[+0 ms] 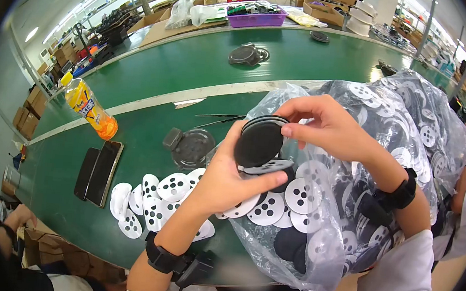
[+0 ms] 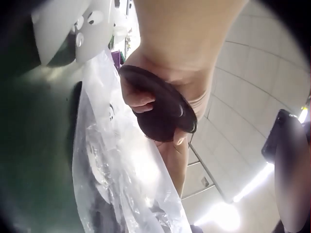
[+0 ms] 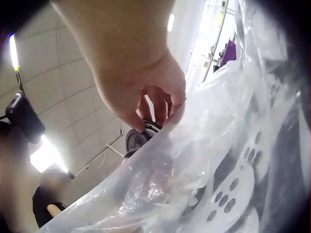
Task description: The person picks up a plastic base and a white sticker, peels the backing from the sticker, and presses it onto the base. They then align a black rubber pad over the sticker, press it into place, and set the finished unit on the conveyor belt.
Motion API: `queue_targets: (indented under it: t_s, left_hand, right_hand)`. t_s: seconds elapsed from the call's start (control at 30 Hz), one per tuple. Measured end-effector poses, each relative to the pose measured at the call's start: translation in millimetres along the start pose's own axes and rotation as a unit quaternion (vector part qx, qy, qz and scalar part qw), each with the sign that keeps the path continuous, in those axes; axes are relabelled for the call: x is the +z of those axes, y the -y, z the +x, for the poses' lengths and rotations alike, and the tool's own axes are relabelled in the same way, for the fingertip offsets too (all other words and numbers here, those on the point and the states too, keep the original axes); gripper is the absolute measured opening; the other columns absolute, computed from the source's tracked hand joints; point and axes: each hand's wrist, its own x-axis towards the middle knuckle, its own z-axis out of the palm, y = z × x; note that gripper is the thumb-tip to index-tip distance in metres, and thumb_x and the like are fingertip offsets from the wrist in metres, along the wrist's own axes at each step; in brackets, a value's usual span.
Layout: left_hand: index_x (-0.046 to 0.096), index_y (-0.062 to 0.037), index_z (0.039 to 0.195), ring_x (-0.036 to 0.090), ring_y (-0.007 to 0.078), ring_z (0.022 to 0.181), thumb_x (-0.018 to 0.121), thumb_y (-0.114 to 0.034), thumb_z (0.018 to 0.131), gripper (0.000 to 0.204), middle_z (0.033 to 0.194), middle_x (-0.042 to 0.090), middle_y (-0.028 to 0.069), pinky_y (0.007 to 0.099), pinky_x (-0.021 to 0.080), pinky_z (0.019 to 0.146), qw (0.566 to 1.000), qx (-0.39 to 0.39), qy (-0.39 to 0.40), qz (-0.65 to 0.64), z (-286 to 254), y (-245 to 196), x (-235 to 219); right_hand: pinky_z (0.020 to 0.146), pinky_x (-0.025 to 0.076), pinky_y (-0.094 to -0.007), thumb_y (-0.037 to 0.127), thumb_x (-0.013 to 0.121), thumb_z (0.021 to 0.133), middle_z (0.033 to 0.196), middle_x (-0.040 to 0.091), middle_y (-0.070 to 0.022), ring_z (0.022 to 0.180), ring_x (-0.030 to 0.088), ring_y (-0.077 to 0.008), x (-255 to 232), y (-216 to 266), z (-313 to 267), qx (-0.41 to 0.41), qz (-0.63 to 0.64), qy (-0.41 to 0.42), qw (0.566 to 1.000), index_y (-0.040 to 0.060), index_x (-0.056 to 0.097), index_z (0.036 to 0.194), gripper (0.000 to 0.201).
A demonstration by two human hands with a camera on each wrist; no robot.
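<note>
In the head view, the left hand (image 1: 219, 186) curls its fingers round a small stack of black discs (image 1: 261, 142), thumb stretched out beneath, with a pale disc (image 1: 269, 166) tilted just above that thumb. The right hand (image 1: 331, 126) pinches the stack's upper rim between thumb and bent fingers. White discs (image 1: 265, 208) lie below the left fingers; the plastic bag (image 1: 324, 206) spreads below the right ones. The left wrist view shows fingertips on the stack's dark face, where a light, steady hold probably serves best. In the right wrist view, thumb and fingers meet the rim, partly behind the bag; gripping only the edge, clear of the plastic, should help keep layers from slipping.
</note>
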Motion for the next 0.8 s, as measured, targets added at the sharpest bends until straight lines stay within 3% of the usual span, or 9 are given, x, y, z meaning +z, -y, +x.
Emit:
queue_targets:
  t_s: [0.07, 0.13, 0.27, 0.37, 0.43, 0.47, 0.53, 0.6, 0.8]
  left_hand:
    - [0.031, -0.0073, 0.124, 0.046, 0.0185, 0.107, 0.080, -0.018, 0.061, 0.081, 0.115, 0.043, 0.0093, 0.0336, 0.040, 0.089, 0.983, 0.111, 0.032, 0.143, 2.6, 8.5, -1.6]
    - [0.024, -0.0093, 0.130, 0.036, 0.0260, 0.113, 0.084, -0.031, 0.050, 0.102, 0.116, 0.032, 0.0140, 0.0374, 0.037, 0.092, 0.985, 0.032, 0.017, 0.167, 0.5, 16.8, 2.3]
    - [0.031, -0.0060, 0.128, 0.037, 0.0283, 0.113, 0.082, -0.031, 0.052, 0.094, 0.116, 0.037, 0.0150, 0.0390, 0.035, 0.093, 0.962, 0.064, 0.023, 0.266, -0.3, 5.9, 9.4]
    - [0.046, 0.0011, 0.116, 0.048, 0.0279, 0.105, 0.077, -0.028, 0.061, 0.070, 0.110, 0.051, 0.0168, 0.0373, 0.039, 0.088, 0.899, 0.141, -0.071, 0.409, -3.9, 1.9, 4.7]
    - [0.053, 0.0032, 0.103, 0.057, 0.0176, 0.084, 0.065, -0.016, 0.077, 0.034, 0.092, 0.059, 0.0106, 0.0285, 0.045, 0.075, 0.984, 0.064, -0.093, 0.140, 0.7, -5.6, 5.1]
    - [0.055, 0.0037, 0.099, 0.057, 0.0130, 0.078, 0.059, -0.011, 0.082, 0.022, 0.086, 0.061, 0.0079, 0.0252, 0.046, 0.070, 0.995, -0.001, -0.096, -0.012, -0.3, -11.2, 4.7]
    - [0.056, 0.0029, 0.096, 0.056, 0.0107, 0.076, 0.054, -0.010, 0.085, 0.017, 0.084, 0.060, 0.0062, 0.0230, 0.044, 0.066, 0.994, 0.023, -0.104, 0.025, -1.5, -10.5, 0.6]
    - [0.057, 0.0021, 0.092, 0.055, 0.0085, 0.074, 0.050, -0.009, 0.087, 0.014, 0.083, 0.060, 0.0045, 0.0208, 0.043, 0.062, 0.991, 0.044, -0.110, 0.062, -2.5, -10.0, -1.0]
    - [0.053, 0.0027, 0.090, 0.048, 0.0039, 0.071, 0.047, -0.005, 0.087, 0.010, 0.077, 0.054, 0.0001, 0.0202, 0.040, 0.062, 0.981, 0.092, -0.151, 0.075, -7.7, -22.5, 6.0]
  right_hand:
    - [0.060, 0.046, -0.0207, 0.009, 0.060, 0.080, 0.084, 0.060, -0.0024, 0.070, 0.053, -0.0068, -6.6, -4.0, -0.2, 0.040, 0.014, 0.002, 0.999, -0.0011, 0.061, 0.094, 0.017]
    - [0.058, 0.046, -0.0211, 0.009, 0.061, 0.080, 0.082, 0.060, -0.0026, 0.068, 0.054, -0.0072, -15.6, -17.4, -1.2, 0.078, 0.052, 0.045, 0.995, -0.0007, 0.062, 0.092, 0.016]
    - [0.054, 0.046, -0.0208, 0.021, 0.061, 0.082, 0.080, 0.061, -0.0026, 0.069, 0.053, -0.0065, -21.4, -32.0, -4.1, 0.132, 0.080, 0.025, 0.988, 0.0004, 0.064, 0.094, 0.024]
    - [0.053, 0.045, -0.0204, 0.022, 0.060, 0.082, 0.080, 0.061, -0.0029, 0.067, 0.053, -0.0059, -19.2, -33.5, -2.5, 0.089, 0.081, 0.009, 0.993, -0.0007, 0.064, 0.093, 0.025]
    - [0.052, 0.045, -0.0202, 0.021, 0.060, 0.082, 0.079, 0.061, -0.0032, 0.066, 0.053, -0.0057, -14.9, -23.5, -2.3, 0.082, 0.092, -0.007, 0.992, -0.0014, 0.064, 0.092, 0.025]
    - [0.051, 0.044, -0.0201, 0.021, 0.060, 0.082, 0.079, 0.061, -0.0035, 0.066, 0.053, -0.0055, -12.4, -18.6, -2.3, 0.072, 0.103, -0.022, 0.992, -0.0022, 0.064, 0.091, 0.025]
    - [0.053, 0.044, -0.0199, 0.019, 0.060, 0.082, 0.079, 0.061, -0.0039, 0.065, 0.053, -0.0057, -8.3, -17.5, -2.2, 0.064, 0.103, -0.029, 0.992, -0.0029, 0.064, 0.089, 0.024]
    - [0.055, 0.043, -0.0198, 0.018, 0.061, 0.082, 0.078, 0.061, -0.0039, 0.064, 0.053, -0.0059, -4.2, -18.5, -2.5, -0.014, 0.100, -0.021, 0.995, -0.0023, 0.064, 0.089, 0.022]
    - [0.058, 0.044, -0.0188, 0.011, 0.059, 0.082, 0.074, 0.062, -0.0051, 0.064, 0.055, -0.0075, 1.9, 10.4, -10.1, 0.061, 0.127, -0.009, 0.990, -0.0019, 0.064, 0.088, 0.016]
